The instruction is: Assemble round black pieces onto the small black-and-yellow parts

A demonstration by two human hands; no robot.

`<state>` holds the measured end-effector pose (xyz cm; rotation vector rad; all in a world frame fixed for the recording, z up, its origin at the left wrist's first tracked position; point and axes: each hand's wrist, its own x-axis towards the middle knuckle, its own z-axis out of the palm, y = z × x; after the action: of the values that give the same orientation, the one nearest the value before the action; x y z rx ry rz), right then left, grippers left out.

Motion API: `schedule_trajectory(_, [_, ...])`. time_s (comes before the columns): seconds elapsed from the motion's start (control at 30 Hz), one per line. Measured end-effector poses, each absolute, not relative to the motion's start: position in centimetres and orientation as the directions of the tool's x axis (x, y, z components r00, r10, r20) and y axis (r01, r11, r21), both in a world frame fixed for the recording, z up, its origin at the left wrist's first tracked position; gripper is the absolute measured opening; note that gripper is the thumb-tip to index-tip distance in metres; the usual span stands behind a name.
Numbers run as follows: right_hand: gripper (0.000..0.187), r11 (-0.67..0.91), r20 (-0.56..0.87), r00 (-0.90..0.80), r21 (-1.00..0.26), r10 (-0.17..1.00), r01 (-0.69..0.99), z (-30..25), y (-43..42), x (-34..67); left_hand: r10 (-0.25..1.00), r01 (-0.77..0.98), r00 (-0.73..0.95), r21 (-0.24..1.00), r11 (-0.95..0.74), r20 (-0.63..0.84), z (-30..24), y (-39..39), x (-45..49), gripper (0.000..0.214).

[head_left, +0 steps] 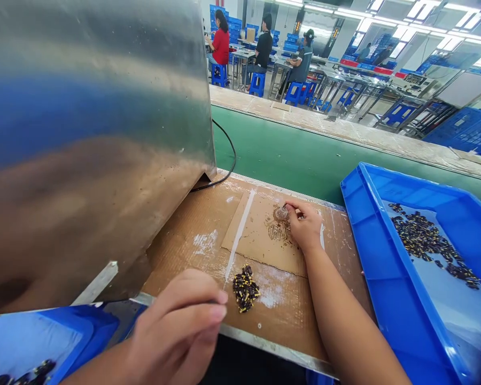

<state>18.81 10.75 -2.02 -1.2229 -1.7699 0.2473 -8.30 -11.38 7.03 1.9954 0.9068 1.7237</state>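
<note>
My right hand rests on a worn cardboard mat, fingers closed in a pinch on a small round brownish part pressed against the cardboard. My left hand is at the near edge, fingers curled and pinched together; what they hold, if anything, is hidden. A small pile of dark parts with yellow tips lies on the cardboard between the two hands, closer to my left hand.
A large steel machine housing fills the left. A blue tray with many small dark parts stands at the right; another blue tray is at bottom left. A green conveyor belt runs behind. People sit at far tables.
</note>
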Motion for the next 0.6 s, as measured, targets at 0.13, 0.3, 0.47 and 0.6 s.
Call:
schedule_trajectory(0.13, [0.022,0.496,0.596,-0.09,-0.564,0.798,0.66,-1.9,10.8,19.1,0.648,0.202,0.123,0.621,-0.758,0.751,6.4,-8.4,-4.2,0.054])
schedule_trajectory(0.3, [0.022,0.517,0.611,-0.123,-0.524,0.782,0.677,-1.9,10.9,19.1,0.737,0.082,0.124,0.733,-0.675,0.665,5.4,-6.9,-1.3,0.039])
schedule_trajectory(0.47, [0.023,0.518,0.609,-0.14,-0.507,0.781,0.688,-1.9,11.0,19.1,0.979,-0.24,-0.028,0.949,-0.203,0.202,4.8,-4.1,0.6,0.021])
schedule_trajectory(0.6, [0.022,0.514,0.608,-0.133,-0.51,0.782,0.69,-1.9,11.0,19.0,0.994,-0.52,-0.023,0.851,0.079,-0.106,4.4,-1.1,1.4,0.037])
